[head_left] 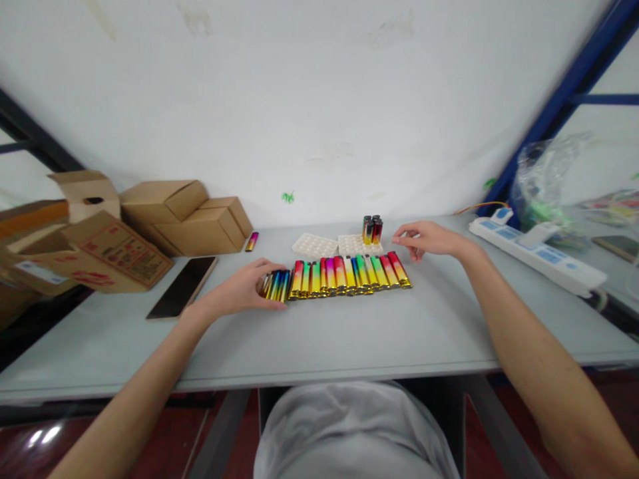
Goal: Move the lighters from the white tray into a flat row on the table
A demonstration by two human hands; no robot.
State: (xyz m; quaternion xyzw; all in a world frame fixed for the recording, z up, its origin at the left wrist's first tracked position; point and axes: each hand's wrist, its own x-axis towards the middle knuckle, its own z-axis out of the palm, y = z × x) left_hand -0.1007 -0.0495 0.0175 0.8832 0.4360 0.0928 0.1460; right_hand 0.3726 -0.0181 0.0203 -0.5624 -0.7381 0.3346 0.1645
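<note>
A row of several colourful lighters (349, 274) with gold ends lies side by side on the grey table (349, 332). My left hand (247, 289) rests at the row's left end, its fingers curled over the leftmost lighters. At the right end, my right hand (424, 239) hovers just above the last lighter with its fingers loosely apart and nothing in them. Behind the row stand two white trays (314, 245); the right tray (352, 245) holds a few upright lighters (372, 229).
Cardboard boxes (174, 216) are stacked at the back left, with a single lighter (251, 241) beside them. A dark phone (182, 286) lies on the left. A white power strip (539, 253) and a plastic bag (544, 186) sit at the right.
</note>
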